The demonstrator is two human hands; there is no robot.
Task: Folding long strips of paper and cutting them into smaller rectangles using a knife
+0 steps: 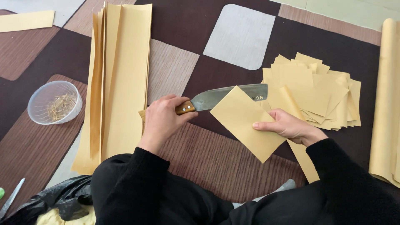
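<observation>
My left hand [162, 118] grips the wooden handle of a large knife [216, 96], its blade pointing right. The blade passes behind a folded yellow paper piece [246, 123], which my right hand [287, 125] holds by its right edge, tilted above the carpet. A long yellow strip [302, 160] hangs under my right hand. Beyond that hand a pile of cut yellow paper pieces [316, 91] lies on the carpet. Both arms are in black sleeves.
A stack of long yellow paper strips [121, 83] lies at the left. Beside it stands a clear plastic bowl [54, 102] holding straw-like bits. More yellow paper [385, 104] runs along the right edge. A black plastic bag [54, 200] and scissors [10, 198] sit at the bottom left.
</observation>
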